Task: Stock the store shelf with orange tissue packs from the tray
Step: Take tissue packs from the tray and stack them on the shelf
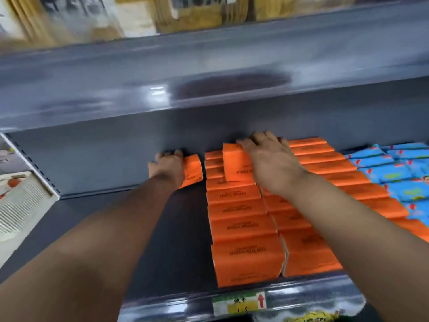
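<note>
- We hold one orange pack [192, 170] in our left hand [167, 166], fingers curled round it, just left of the stocked orange rows [243, 228].
- Our right hand [271, 163] clasps a raised pack [236, 166] atop those rows' back end.
- The rows look full; the bare shelf [181, 240] left of them remains to fill, we judge.
- Blue packs [399, 173] lie right of the rows.

You are viewing blue packs [399, 173] lying far right, a price label [239, 303] hanging in front, and a white box [21, 201] sitting left.
</note>
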The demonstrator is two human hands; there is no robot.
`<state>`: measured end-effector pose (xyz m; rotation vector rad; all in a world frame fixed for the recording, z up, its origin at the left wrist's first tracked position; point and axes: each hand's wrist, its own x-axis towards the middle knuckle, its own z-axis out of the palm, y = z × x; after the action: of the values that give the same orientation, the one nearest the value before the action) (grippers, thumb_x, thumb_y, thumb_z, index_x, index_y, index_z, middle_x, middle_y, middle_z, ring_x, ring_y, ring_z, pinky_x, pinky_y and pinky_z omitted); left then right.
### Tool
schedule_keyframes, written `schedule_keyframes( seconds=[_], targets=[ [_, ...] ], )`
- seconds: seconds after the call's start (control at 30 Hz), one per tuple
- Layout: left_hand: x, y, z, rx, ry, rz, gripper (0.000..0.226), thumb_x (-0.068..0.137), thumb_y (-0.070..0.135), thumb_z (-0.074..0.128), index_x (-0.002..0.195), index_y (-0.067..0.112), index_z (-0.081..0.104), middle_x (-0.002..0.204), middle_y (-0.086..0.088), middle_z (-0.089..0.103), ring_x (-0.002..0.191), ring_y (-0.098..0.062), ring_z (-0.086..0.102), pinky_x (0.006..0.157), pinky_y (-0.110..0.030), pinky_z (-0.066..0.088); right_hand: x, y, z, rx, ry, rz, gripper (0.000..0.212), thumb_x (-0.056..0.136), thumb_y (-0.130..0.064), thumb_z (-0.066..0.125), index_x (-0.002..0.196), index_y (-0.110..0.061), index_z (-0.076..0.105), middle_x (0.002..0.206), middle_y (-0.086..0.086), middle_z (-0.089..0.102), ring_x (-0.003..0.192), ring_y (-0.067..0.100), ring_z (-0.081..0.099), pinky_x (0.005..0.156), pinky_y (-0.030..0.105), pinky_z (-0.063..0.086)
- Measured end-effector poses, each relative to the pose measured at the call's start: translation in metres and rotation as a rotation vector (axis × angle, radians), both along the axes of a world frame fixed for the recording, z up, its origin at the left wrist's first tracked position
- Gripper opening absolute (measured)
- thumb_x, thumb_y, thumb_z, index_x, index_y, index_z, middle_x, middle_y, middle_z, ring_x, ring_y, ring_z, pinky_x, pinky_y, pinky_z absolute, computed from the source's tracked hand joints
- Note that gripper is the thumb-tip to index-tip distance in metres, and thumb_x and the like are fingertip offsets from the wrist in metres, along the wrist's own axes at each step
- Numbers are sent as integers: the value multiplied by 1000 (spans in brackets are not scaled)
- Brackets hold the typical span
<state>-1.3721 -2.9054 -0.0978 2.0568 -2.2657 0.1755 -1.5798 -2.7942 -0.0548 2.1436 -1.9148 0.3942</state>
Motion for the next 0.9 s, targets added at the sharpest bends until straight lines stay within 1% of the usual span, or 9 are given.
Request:
schedule_keyframes(
  seconds=[0.1, 0.17, 0.3, 0.43, 0.57, 0.67, 0.8, 0.9],
  targets=[
    [-5, -11, -8, -112, -74, -41, 48, 88, 5, 39, 133, 20, 44, 132, -9, 49, 124, -31, 37, 95, -42, 38, 0, -1, 0, -1, 35, 7, 60, 87, -7, 41, 144, -25, 35, 132, 6, 40, 123, 28, 35, 98, 41, 33],
    [-7, -18, -13, -163, -81, -56, 48, 88, 5, 39, 132, 21, 46, 131, -9, 47, 121, -31, 37, 94, -42, 38, -1, -1, 3, 5, 35, 10, 61, 86, -5, 42, 143, -26, 36, 131, 4, 40, 122, 27, 35, 96, 42, 34],
    [-8, -22, -20, -148, 74, -50, 50, 85, 1, 44, 132, 19, 47, 127, -11, 44, 118, -32, 40, 93, -43, 41, 0, 0, 10, 18, 16, 0, 63, 83, -1, 45, 140, -27, 40, 129, 3, 43, 122, 26, 37, 94, 41, 35],
    [10, -10, -18, -191, 199, -84, 56, 82, -4, 45, 135, 14, 43, 127, -12, 42, 118, -33, 40, 92, -44, 44, 16, -6, 20, -29, -54, 22, 63, 83, -3, 47, 140, -28, 41, 130, 3, 44, 124, 27, 38, 97, 41, 36],
    [50, 6, -12, -214, 296, -19, 52, 80, -4, 50, 130, 10, 45, 126, -13, 44, 117, -33, 39, 91, -47, 46, 62, -33, 26, -47, -218, 155, 57, 85, -8, 54, 137, -27, 44, 130, 7, 46, 125, 30, 39, 104, 41, 37],
    [78, 17, -6, -203, 346, 44, 48, 81, -8, 47, 128, 6, 45, 127, -15, 46, 119, -34, 39, 90, -48, 45, 106, -54, 20, -29, -267, 257, 54, 85, -9, 59, 136, -22, 46, 130, 8, 47, 124, 29, 42, 102, 34, 36],
    [100, 22, -5, -162, 333, 53, 49, 84, -8, 44, 131, 5, 44, 129, -17, 49, 120, -35, 43, 93, -43, 41, 135, -76, -3, 50, -186, 255, 48, 86, -9, 57, 132, -21, 48, 127, 6, 48, 122, 26, 43, 100, 32, 37],
    [103, 20, -9, -85, 385, 28, 52, 82, -9, 43, 131, 6, 45, 128, -16, 52, 120, -34, 47, 95, -40, 42, 139, -87, -21, 125, -117, 201, 47, 84, -7, 54, 129, -20, 50, 125, 6, 48, 121, 27, 45, 99, 33, 40]
  ],
)
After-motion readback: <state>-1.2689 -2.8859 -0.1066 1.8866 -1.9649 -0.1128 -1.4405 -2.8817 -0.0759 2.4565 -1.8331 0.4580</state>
